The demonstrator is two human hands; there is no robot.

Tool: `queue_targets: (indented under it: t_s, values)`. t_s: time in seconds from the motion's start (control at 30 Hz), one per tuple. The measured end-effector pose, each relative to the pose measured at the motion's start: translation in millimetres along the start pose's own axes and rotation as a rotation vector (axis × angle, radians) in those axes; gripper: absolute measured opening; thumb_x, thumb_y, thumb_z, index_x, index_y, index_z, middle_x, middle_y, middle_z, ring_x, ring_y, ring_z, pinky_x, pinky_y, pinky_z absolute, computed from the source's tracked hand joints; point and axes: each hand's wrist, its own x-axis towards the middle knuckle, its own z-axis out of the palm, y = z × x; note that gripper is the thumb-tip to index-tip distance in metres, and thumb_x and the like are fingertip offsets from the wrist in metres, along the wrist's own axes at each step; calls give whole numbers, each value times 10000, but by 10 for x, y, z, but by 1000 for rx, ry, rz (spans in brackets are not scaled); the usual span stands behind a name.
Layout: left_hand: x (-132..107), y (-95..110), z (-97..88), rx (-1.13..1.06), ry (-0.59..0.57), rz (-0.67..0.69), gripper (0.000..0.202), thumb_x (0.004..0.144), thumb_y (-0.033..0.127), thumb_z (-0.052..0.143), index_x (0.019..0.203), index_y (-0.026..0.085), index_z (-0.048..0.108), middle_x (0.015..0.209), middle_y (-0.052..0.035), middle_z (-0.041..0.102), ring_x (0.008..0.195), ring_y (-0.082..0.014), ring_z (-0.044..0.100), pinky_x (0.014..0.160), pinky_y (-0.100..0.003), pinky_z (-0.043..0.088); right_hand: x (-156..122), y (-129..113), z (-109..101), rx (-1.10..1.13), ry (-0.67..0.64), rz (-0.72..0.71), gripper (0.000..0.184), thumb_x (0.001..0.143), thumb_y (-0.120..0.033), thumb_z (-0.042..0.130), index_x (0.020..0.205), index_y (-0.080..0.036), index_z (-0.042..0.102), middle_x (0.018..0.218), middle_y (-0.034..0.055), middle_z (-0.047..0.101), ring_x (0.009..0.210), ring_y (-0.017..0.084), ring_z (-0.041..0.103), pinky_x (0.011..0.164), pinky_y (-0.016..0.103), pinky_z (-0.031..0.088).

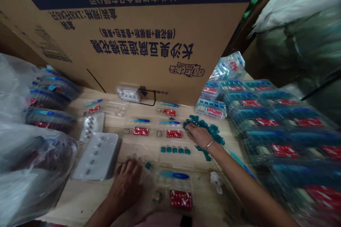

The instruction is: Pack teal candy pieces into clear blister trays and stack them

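Observation:
My right hand (pixel 198 134) lies on a loose heap of small teal candy pieces (pixel 205 127), its fingertips among them. Whether it grips any is hidden. My left hand (pixel 125 184) rests lower on the wooden table (pixel 80 202), fingers spread, nearest a single teal cube (pixel 148 165). Between the hands stands a short row of teal cubes (pixel 174 150). Red foil packets (pixel 174 134) and blue plastic spoons (pixel 169 122) lie in clear compartment trays (pixel 114 108) across the table. One filled tray (pixel 173 191) sits just right of my left hand.
Stacked sealed packs (pixel 279 131) rise along the table's right side, and more lie at the left (pixel 50 113). Grey moulded trays (pixel 96 156) sit left of centre beside plastic bags (pixel 26 156). A large printed carton (pixel 133 42) stands at the back; a bulging green sack (pixel 295 32) fills the upper right.

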Motion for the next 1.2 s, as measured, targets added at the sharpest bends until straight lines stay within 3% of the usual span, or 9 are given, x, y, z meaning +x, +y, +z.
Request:
queue_targets:
  t_s: [0.2,0.4,0.63,0.7,0.8,0.87,0.97,1.1,1.2]
  values:
    - [-83,-412,205,8,213,314,497,715,10,385,1103,261,568,1097,-33,629,1077,-200,532,924,-330,411,-50,-10,-48,63,33,-58,193,866,-132,417,909,-180,599,1119,67,573,881,132,607,726,209,429]
    - [-74,-192,249,-6,342,152,320,737,258,533,1047,180,523,1143,-131,588,1037,-282,551,820,-402,477,12,-24,13,99,57,15,172,807,-131,484,937,-190,579,998,54,615,804,147,607,679,219,409]
    - [-62,-286,195,-207,328,206,391,651,84,503,1031,170,537,1171,-134,575,1115,-277,513,920,-422,427,-170,12,7,531,214,62,117,760,-185,516,867,-173,561,799,30,621,671,144,576,629,246,417]
    - [-42,-185,94,-401,327,120,384,688,138,543,1071,177,542,1200,-139,561,1111,-284,517,911,-427,430,-257,-167,-20,859,226,39,139,763,-252,535,873,-169,553,737,13,605,630,129,557,582,231,422]
    - [52,200,-54,-947,210,-87,389,755,281,578,1130,190,530,1119,-117,607,969,-232,590,797,-355,483,-390,-635,-15,1209,38,-92,161,750,-279,564,863,-164,569,676,-10,592,568,103,531,524,205,414]
    - [133,466,-86,-1360,113,-235,304,752,349,595,999,172,590,927,-81,657,797,-184,614,699,-299,487,-488,-976,27,1261,-73,-167,99,736,-232,572,807,-164,587,651,-18,590,558,92,527,523,195,415]
    - [180,653,-36,-1682,112,-446,243,651,358,708,729,149,612,649,-6,608,594,-107,534,585,-222,426,-626,-1355,126,1223,-34,-187,62,735,-155,550,773,-171,596,716,-2,614,639,103,567,592,210,455]
    - [88,533,46,-1691,198,-554,286,613,393,726,642,155,569,558,25,542,529,-98,480,547,-225,398,-639,-1576,230,1043,106,-276,183,681,-75,577,831,-179,594,841,24,591,748,128,573,663,234,475]
    - [50,331,94,-1232,368,-478,257,696,417,637,751,168,600,736,-45,617,709,-187,568,658,-314,456,-407,-1632,268,859,157,-292,173,703,-56,576,816,-185,597,812,17,582,730,129,571,654,229,461]
